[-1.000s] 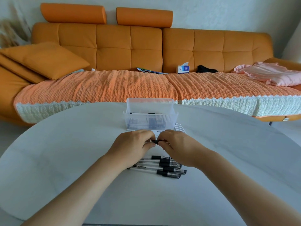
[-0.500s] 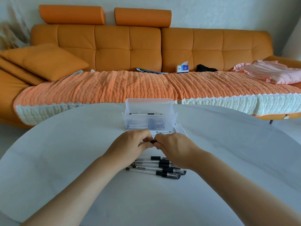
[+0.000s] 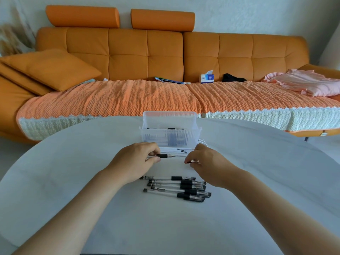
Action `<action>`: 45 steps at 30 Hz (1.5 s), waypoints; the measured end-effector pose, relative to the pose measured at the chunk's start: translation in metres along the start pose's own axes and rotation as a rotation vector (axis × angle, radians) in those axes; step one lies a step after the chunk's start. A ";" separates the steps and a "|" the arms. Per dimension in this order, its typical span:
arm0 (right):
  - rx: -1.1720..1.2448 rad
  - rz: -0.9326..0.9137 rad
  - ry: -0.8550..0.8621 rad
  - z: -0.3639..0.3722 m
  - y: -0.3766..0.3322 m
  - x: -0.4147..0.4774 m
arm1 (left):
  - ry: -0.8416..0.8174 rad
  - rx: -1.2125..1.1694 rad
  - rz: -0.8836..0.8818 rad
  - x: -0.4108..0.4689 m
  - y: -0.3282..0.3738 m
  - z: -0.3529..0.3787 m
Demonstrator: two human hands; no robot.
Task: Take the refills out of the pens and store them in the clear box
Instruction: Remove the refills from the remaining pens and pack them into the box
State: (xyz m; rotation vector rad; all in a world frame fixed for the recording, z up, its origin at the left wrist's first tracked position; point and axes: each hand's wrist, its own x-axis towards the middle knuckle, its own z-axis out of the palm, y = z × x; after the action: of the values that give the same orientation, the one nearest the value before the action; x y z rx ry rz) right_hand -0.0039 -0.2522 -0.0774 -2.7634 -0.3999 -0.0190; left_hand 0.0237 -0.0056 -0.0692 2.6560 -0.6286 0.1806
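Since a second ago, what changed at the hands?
The hands came apart. The left hand still grips the pen, its tip now bare and pointing right. The right hand moved off rightward, pinching a small black piece apparently pulled from it. The pile of pens and the clear box stayed put.

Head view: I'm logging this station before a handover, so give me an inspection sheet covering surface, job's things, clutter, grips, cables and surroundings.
Surface: white table.
Job's things: clear box, lid raised, dark slim items inside; pile of pens nearer the person.
Clutter: white slim pieces in front of the box, kind unclear.
Grips: left grip holds a pen, tip bare; right grip pinches a small black part.
Cables: nothing seen.
Surroundings: orange sofa, tissue box, pink cloth.
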 end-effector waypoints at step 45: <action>-0.048 -0.120 0.007 -0.011 -0.014 -0.003 | 0.199 0.079 0.310 -0.001 0.021 0.019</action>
State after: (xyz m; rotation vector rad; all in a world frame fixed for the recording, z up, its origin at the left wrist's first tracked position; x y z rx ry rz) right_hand -0.0102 -0.2444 -0.0624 -2.7811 -0.5703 -0.0692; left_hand 0.0136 -0.0302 -0.0793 2.5556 -0.9796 0.5603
